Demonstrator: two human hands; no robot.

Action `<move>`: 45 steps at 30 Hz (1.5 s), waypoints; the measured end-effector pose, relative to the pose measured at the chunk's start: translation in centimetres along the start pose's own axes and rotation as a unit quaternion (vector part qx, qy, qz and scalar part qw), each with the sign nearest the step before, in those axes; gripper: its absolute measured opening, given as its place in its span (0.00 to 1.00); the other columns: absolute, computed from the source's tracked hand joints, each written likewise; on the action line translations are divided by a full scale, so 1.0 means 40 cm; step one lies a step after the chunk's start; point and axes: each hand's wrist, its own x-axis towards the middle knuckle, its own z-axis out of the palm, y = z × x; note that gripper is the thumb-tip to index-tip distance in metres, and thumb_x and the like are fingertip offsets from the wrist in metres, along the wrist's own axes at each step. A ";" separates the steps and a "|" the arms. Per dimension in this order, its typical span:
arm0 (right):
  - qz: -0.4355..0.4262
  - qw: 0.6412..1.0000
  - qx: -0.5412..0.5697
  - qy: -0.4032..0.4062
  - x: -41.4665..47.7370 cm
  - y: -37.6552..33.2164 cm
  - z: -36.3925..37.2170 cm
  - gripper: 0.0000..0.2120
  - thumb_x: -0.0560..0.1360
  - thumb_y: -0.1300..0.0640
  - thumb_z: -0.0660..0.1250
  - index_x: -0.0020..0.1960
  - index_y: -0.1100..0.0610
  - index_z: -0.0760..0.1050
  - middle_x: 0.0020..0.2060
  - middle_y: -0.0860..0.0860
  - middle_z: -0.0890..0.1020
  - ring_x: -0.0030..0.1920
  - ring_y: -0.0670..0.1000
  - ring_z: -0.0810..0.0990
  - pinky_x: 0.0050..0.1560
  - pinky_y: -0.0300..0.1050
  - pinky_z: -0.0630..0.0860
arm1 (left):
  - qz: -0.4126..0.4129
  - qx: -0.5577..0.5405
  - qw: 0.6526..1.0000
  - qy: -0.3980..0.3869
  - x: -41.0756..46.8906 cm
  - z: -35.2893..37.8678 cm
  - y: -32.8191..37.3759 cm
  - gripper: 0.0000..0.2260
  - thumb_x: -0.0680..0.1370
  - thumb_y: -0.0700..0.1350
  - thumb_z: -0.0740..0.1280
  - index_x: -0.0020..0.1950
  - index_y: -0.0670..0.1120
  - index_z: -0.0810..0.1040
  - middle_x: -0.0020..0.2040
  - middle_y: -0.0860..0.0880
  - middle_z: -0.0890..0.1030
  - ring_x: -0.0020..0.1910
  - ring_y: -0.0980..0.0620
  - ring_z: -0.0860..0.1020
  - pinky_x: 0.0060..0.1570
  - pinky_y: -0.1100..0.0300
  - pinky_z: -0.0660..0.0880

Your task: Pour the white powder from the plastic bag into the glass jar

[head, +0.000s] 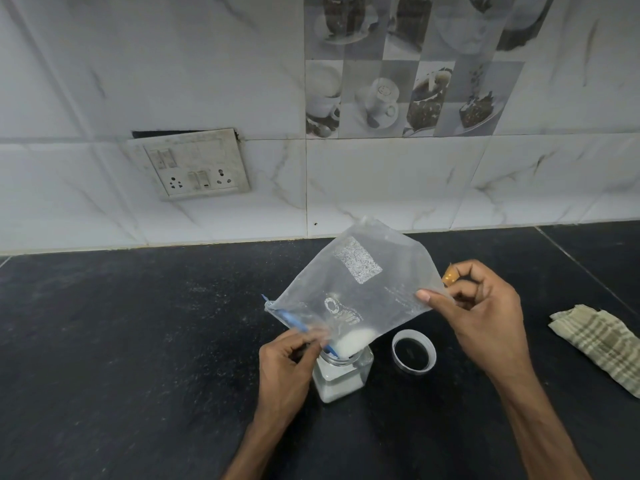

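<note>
A clear plastic bag [360, 289] with a blue zip strip is tipped mouth-down over a square glass jar [341, 379] on the black counter. White powder [353, 342] is gathered at the bag's lowest corner, right at the jar's mouth, and the jar holds powder at its bottom. My left hand [287, 365] pinches the bag's mouth by the blue strip, beside the jar's rim. My right hand [481, 313] grips the bag's raised bottom corner, holding it up and to the right.
The jar's white lid [414, 353] lies open side up just right of the jar. A folded checked cloth [599, 344] lies at the right edge. A small orange object [450, 274] peeks out behind my right hand. The tiled wall with a switchboard [190, 164] stands behind the counter.
</note>
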 end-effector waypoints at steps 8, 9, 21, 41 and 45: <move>0.003 1.000 0.007 0.000 -0.005 -0.009 0.002 0.20 0.61 0.51 0.82 0.43 0.48 0.71 0.33 0.49 0.87 0.36 0.54 0.87 0.42 0.49 0.81 | -0.011 0.005 1.000 0.003 -0.001 0.000 -0.001 0.17 0.73 0.30 0.75 0.46 0.54 0.88 0.48 0.55 0.88 0.49 0.58 0.86 0.50 0.67 0.80; 0.003 1.000 0.010 -0.003 -0.006 -0.013 0.001 0.20 0.61 0.47 0.80 0.43 0.48 0.71 0.33 0.49 0.87 0.36 0.53 0.87 0.41 0.48 0.81 | -0.012 0.003 1.000 0.004 0.000 0.000 0.000 0.17 0.73 0.30 0.75 0.46 0.54 0.88 0.48 0.54 0.88 0.48 0.57 0.86 0.49 0.67 0.80; -0.030 0.999 0.029 -0.022 0.002 -0.019 0.002 0.14 0.68 0.54 0.78 0.49 0.46 0.77 0.37 0.47 0.88 0.39 0.46 0.86 0.44 0.41 0.81 | -0.004 -0.001 1.000 0.003 0.000 0.002 0.005 0.13 0.73 0.31 0.76 0.45 0.49 0.89 0.47 0.54 0.89 0.47 0.58 0.86 0.48 0.68 0.80; -0.041 0.997 0.057 0.019 -0.002 -0.018 0.016 0.12 0.69 0.55 0.77 0.49 0.50 0.78 0.39 0.47 0.88 0.39 0.48 0.86 0.42 0.39 0.81 | 0.000 -0.006 1.000 0.007 0.001 0.004 0.005 0.13 0.73 0.37 0.76 0.46 0.56 0.89 0.46 0.55 0.88 0.46 0.56 0.86 0.48 0.67 0.80; -0.041 0.995 0.080 0.043 -0.008 -0.024 0.025 0.12 0.68 0.53 0.77 0.48 0.48 0.78 0.40 0.46 0.88 0.39 0.46 0.86 0.41 0.35 0.79 | 0.001 -0.008 1.000 0.004 0.002 0.004 0.006 0.16 0.73 0.35 0.76 0.46 0.59 0.88 0.46 0.55 0.88 0.46 0.57 0.86 0.47 0.68 0.80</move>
